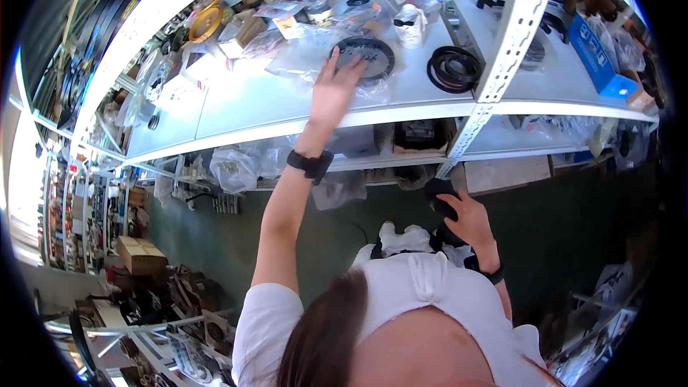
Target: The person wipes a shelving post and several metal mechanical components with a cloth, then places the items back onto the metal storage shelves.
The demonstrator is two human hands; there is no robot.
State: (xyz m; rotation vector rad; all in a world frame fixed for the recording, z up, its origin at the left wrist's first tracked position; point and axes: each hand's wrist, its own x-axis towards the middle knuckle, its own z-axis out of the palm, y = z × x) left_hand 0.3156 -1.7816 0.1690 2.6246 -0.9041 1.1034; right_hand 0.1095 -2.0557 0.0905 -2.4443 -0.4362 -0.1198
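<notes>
My left hand (338, 83) reaches over the shelf with its fingers apart. Its fingertips rest on a clear plastic bag (303, 59) and overlap a large black ring seal (388, 67), whose middle bears handwriting. Low on the right, in front of the shelf, my right hand (473, 220) is closed around a dark, soft-looking object (439, 193); what it is exactly I cannot tell. Several loose black rings (454, 69) lie stacked to the right of the bag. Behind the ring seal stands a white wrapped bundle (411, 27) with a black band.
A perforated white upright (516, 37) divides the shelf on the right, beyond which stands a blue box (596, 56). Bagged parts and cartons (244, 35) crowd the back. Below the shelf's front edge (258, 137) sit more bags and a box. A cardboard box (141, 255) is at the left.
</notes>
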